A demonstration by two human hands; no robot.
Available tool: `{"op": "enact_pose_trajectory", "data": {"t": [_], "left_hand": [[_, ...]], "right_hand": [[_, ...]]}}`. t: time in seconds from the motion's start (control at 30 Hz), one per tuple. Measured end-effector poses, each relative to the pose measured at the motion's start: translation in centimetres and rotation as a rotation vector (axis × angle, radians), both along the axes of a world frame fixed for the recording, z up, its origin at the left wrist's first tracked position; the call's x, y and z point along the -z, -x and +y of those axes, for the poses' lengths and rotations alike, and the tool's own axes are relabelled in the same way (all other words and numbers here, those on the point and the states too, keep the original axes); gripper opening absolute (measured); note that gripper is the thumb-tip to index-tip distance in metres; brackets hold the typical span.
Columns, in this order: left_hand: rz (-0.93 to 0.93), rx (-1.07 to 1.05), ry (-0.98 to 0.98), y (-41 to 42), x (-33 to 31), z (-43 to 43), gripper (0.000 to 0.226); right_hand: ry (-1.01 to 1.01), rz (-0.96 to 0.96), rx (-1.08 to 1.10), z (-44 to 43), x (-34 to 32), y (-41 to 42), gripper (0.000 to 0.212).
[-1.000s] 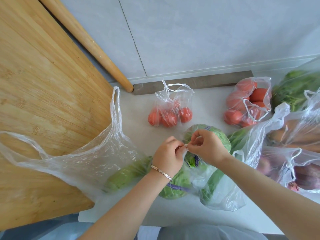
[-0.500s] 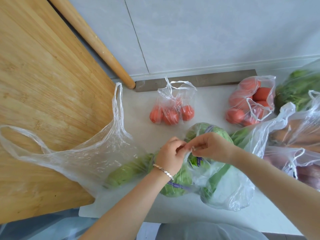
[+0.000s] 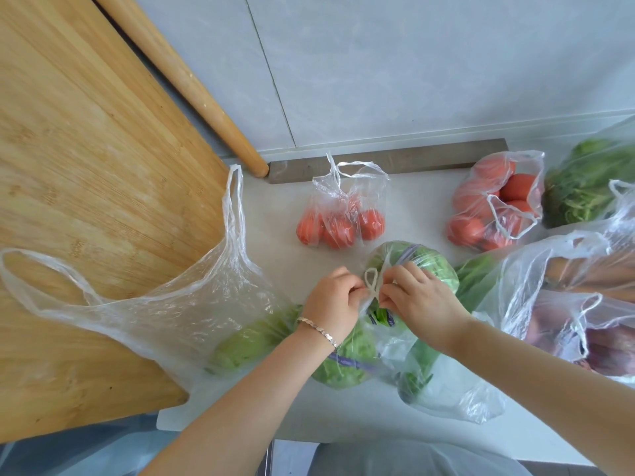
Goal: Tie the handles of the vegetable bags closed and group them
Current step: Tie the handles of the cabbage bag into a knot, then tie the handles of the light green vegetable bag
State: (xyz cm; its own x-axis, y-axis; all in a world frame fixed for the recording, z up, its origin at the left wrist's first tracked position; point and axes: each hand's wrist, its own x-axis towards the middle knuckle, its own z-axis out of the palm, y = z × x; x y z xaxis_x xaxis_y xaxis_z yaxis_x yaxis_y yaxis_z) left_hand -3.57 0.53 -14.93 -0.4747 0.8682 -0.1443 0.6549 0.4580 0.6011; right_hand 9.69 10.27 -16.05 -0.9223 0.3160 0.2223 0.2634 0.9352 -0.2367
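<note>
A broad pale bamboo chopping board [image 3: 86, 201] is filling the left of the frame. A limp clear plastic bag holding a green vegetable [image 3: 165, 304] is lying across its lower edge, handles untied. At lower centre, a clear plastic bag of green lettuce [image 3: 347, 362] is sitting on the white counter [image 3: 275, 214]. The left hand [image 3: 335, 304] and right hand [image 3: 421, 304] are each pinching its twisted handles [image 3: 372, 285], which are forming a small loop between them.

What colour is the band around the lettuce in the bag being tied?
Purple; the band shows best in the head view, the only one.
</note>
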Motion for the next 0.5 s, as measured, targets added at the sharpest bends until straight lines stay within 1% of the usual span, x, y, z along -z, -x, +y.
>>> {"op": "enact_pose_trajectory", "data": {"t": [0.03, 0.1, 0.23, 0.3, 0.37, 0.4, 0.43, 0.5], "left_hand": [[0.073, 0.015, 0.014, 0.1, 0.0, -0.1, 0.021], [0.152, 0.018, 0.04, 0.2, -0.1, -0.1, 0.022], [0.166, -0.046, 0.117, 0.5, -0.3, 0.6, 0.022], [0.173, -0.07, 0.162, 0.4, -0.4, 0.7, 0.023], [0.186, -0.052, 0.229, 0.2, -0.6, 0.7, 0.022], [0.178, -0.048, 0.264, 0.2, -0.7, 0.7, 0.02], [0.16, -0.048, 0.288, 0.4, -1.0, 0.6, 0.019], [0.121, -0.041, 0.26, 1.1, -2.1, 0.2, 0.015]], "right_hand": [[-0.013, -0.028, -0.01, -0.1, 0.0, -0.3, 0.027], [-0.012, -0.086, -0.018, -0.2, 0.0, -0.7, 0.029], [-0.017, -0.168, -0.039, -0.1, 0.0, -0.6, 0.029], [0.011, -0.207, -0.046, 0.1, -0.1, -0.6, 0.023], [0.026, -0.259, -0.037, 0.0, -0.6, -0.2, 0.01], [0.061, -0.316, -0.025, 0.0, -1.1, 0.1, 0.007], [0.119, -0.382, -0.023, 0.2, -1.9, 0.5, 0.011], [0.36, -0.446, 0.031, 0.7, -3.8, 1.5, 0.02]]}}
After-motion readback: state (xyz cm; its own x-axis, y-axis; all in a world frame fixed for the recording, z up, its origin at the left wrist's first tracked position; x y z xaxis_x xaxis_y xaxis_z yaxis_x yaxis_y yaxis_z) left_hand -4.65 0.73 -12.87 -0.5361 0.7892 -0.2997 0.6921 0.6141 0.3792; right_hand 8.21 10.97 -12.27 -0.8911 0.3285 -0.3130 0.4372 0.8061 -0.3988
